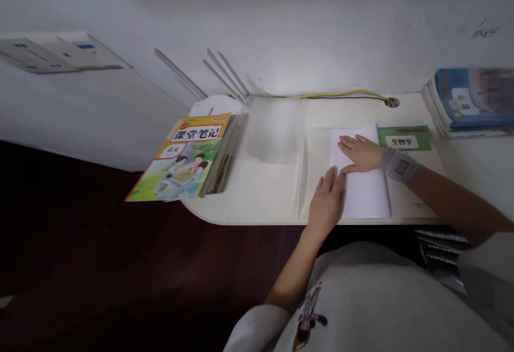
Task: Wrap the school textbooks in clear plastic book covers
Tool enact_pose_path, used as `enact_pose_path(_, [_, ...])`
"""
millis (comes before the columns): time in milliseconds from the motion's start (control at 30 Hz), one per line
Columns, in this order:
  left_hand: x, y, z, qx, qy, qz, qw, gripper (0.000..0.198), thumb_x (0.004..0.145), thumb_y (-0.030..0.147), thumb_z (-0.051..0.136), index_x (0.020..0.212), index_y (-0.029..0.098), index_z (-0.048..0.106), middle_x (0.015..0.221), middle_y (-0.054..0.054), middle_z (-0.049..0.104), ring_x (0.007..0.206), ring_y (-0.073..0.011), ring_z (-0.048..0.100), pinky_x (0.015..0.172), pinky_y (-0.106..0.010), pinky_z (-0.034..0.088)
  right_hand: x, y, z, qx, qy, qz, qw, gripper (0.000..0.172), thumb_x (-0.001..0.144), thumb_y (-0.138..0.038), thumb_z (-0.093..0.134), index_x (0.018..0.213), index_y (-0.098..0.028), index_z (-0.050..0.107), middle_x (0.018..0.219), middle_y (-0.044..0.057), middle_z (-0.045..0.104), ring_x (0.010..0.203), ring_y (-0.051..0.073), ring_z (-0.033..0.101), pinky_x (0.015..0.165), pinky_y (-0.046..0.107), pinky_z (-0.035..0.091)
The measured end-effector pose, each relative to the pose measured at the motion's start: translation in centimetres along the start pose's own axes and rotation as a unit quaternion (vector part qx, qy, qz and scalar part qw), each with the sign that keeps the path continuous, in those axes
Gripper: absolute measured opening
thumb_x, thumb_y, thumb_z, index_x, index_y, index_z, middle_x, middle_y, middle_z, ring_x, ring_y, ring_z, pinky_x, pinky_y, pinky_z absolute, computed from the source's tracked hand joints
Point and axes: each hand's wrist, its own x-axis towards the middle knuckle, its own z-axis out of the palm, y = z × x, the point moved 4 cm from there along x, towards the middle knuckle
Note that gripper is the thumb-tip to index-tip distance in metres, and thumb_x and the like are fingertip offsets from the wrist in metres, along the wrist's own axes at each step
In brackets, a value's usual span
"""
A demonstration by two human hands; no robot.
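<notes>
A white sheet of paper (366, 196) lies folded over the left part of a green-and-pale textbook (415, 180) near the desk's front edge. My right hand (359, 152), with a grey band on its wrist, rests flat on the upper part of the paper, fingers spread to the left. Lower down, my left hand (327, 199) lies along the paper's left edge, its fingers extended toward the back. The two hands are close together, and neither grips anything.
A stack topped by a colourful workbook (180, 159) stands at the desk's left end. Blue-covered books (474, 100) are piled at the back right. A yellow cable (341, 94) runs along the wall to a hole in the white desk (265, 191).
</notes>
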Motion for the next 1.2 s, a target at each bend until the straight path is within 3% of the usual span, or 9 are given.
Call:
enact_pose_path(167, [-0.1, 0.0, 0.1, -0.005, 0.006, 0.011, 1.0, 0.047, 0.094, 0.015, 0.037, 0.141, 0.012, 0.033, 0.146, -0.024, 0.037, 0.138, -0.0277, 0.033, 0.107, -0.051, 0.037, 0.0, 0.7, 0.1, 0.025, -0.021, -0.022, 0.999, 0.073, 0.088, -0.059, 0.04, 0.144, -0.013, 0.034, 0.152, 0.018, 0.029, 0.139, 0.031, 0.029, 0.11, 0.053, 0.025])
enact_pose_path(300, [-0.2, 0.0, 0.1, 0.01, 0.015, 0.017, 1.0, 0.046, 0.094, 0.014, 0.039, 0.14, 0.013, 0.035, 0.147, -0.023, 0.036, 0.138, -0.0279, 0.033, 0.107, -0.051, 0.038, 0.9, 2.1, 0.2, 0.029, 0.0, 0.047, 0.998, 0.057, 0.093, -0.049, 0.034, 0.144, -0.024, 0.036, 0.155, 0.014, 0.025, 0.14, 0.036, 0.025, 0.105, 0.062, 0.026])
enact_pose_path(433, [-0.3, 0.1, 0.1, 0.022, 0.009, 0.031, 0.999, 0.041, 0.091, 0.01, 0.043, 0.132, 0.012, 0.045, 0.147, -0.024, 0.034, 0.136, -0.0295, 0.036, 0.108, -0.05, 0.037, 1.8, 3.0, -0.4, 0.028, 0.052, 0.091, 0.994, 0.049, 0.095, -0.037, 0.034, 0.139, -0.018, 0.044, 0.15, 0.019, 0.033, 0.137, 0.033, 0.031, 0.103, 0.056, 0.032])
enact_pose_path(500, [-0.4, 0.2, 0.1, 0.018, 0.01, 0.036, 0.999, 0.04, 0.089, 0.007, 0.043, 0.129, 0.012, 0.048, 0.148, -0.024, 0.033, 0.136, -0.0294, 0.037, 0.108, -0.048, 0.037, 1.4, 3.1, -0.9, 0.033, 0.075, 0.079, 0.994, 0.044, 0.094, -0.032, 0.035, 0.129, -0.014, 0.055, 0.146, 0.021, 0.039, 0.133, 0.031, 0.038, 0.102, 0.051, 0.035])
enact_pose_path(600, [-0.6, -0.1, 0.2, 0.009, 0.022, 0.032, 0.999, 0.041, 0.089, 0.005, 0.039, 0.128, 0.013, 0.048, 0.151, -0.022, 0.029, 0.137, -0.0284, 0.035, 0.108, -0.046, 0.039, -0.1, 2.3, -1.3, 0.032, 0.07, 0.014, 0.997, 0.038, 0.093, -0.032, 0.039, 0.12, -0.018, 0.063, 0.144, 0.017, 0.043, 0.132, 0.031, 0.04, 0.103, 0.051, 0.033])
enact_pose_path(667, [-0.8, -0.3, 0.4, 0.005, 0.028, 0.024, 0.999, 0.043, 0.089, 0.005, 0.036, 0.13, 0.014, 0.047, 0.152, -0.02, 0.027, 0.137, -0.0283, 0.034, 0.107, -0.047, 0.039, -1.3, 1.7, -1.1, 0.026, 0.051, -0.019, 0.998, 0.04, 0.093, -0.036, 0.041, 0.127, -0.025, 0.058, 0.147, 0.012, 0.04, 0.135, 0.033, 0.036, 0.105, 0.056, 0.029])
enact_pose_path(767, [-0.9, -0.4, 0.7, 0.004, 0.03, 0.032, 0.999, 0.044, 0.09, 0.005, 0.033, 0.132, 0.012, 0.045, 0.151, -0.021, 0.028, 0.138, -0.0291, 0.032, 0.108, -0.049, 0.038, -1.8, 1.1, -0.5, 0.017, 0.027, -0.004, 0.999, 0.047, 0.094, -0.043, 0.04, 0.138, -0.03, 0.046, 0.152, 0.01, 0.033, 0.138, 0.036, 0.03, 0.105, 0.06, 0.027])
enact_pose_path(1000, [-1.1, -0.3, 0.7, 0.008, 0.053, 0.05, 0.997, 0.049, 0.091, 0.004, 0.032, 0.139, 0.011, 0.037, 0.15, -0.021, 0.032, 0.139, -0.0291, 0.03, 0.108, -0.049, 0.039, 1.6, 2.1, 0.2, -0.009, 0.053, 0.091, 0.994, 0.056, 0.096, -0.047, 0.028, 0.145, -0.021, 0.035, 0.154, 0.017, 0.026, 0.139, 0.038, 0.026, 0.105, 0.062, 0.026])
enact_pose_path(1200, [-1.3, -0.4, 1.0, 0.006, 0.072, 0.052, 0.996, 0.06, 0.089, 0.001, 0.026, 0.148, 0.009, 0.02, 0.148, -0.023, 0.034, 0.139, -0.0282, 0.03, 0.108, -0.045, 0.041, 2.1, 2.6, 0.4, -0.018, 0.073, 0.1, 0.992, 0.057, 0.096, -0.049, 0.025, 0.145, -0.022, 0.033, 0.152, 0.018, 0.029, 0.138, 0.038, 0.028, 0.104, 0.06, 0.028])
